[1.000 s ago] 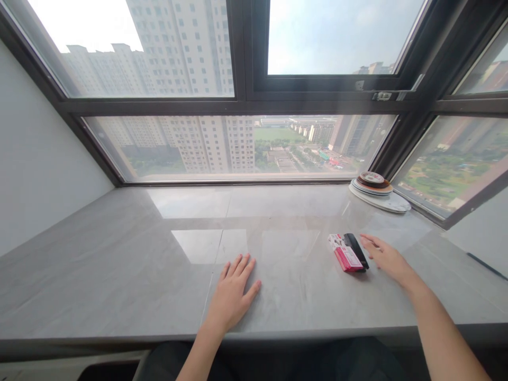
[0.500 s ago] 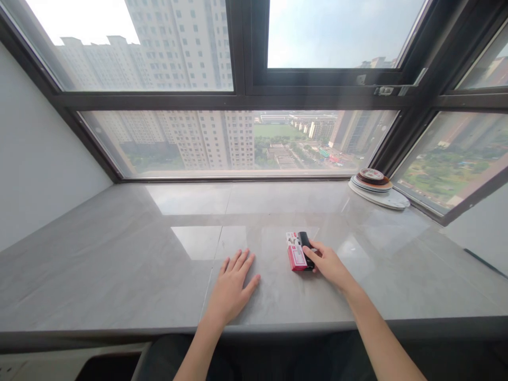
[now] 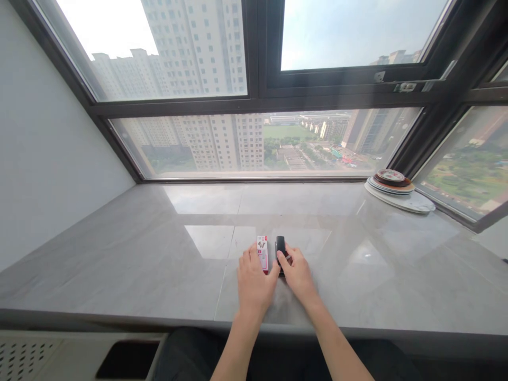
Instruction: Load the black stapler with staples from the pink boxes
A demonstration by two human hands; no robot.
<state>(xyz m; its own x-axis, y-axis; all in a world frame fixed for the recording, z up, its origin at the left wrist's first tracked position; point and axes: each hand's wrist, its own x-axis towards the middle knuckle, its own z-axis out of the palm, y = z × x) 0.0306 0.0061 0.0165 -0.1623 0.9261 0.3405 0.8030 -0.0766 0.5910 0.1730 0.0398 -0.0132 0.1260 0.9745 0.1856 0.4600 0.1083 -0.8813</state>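
A small red and white box (image 3: pixel 262 253) and a slim black device (image 3: pixel 280 247) lie side by side on the grey stone sill (image 3: pixel 159 264), right in front of me. My left hand (image 3: pixel 254 280) rests on the near end of the box, fingers together over it. My right hand (image 3: pixel 297 272) closes its fingers round the near end of the black device. The lower halves of both items are hidden under my hands.
A stack of round plates (image 3: pixel 397 186) sits at the far right corner of the sill by the dark window frame (image 3: pixel 257 100). A white wall (image 3: pixel 47 159) bounds the left side. The sill's front edge runs just below my wrists.
My right hand slid the box and the black device leftward to the middle of the sill. My left hand moved right onto the box. The two items now lie slightly apart.
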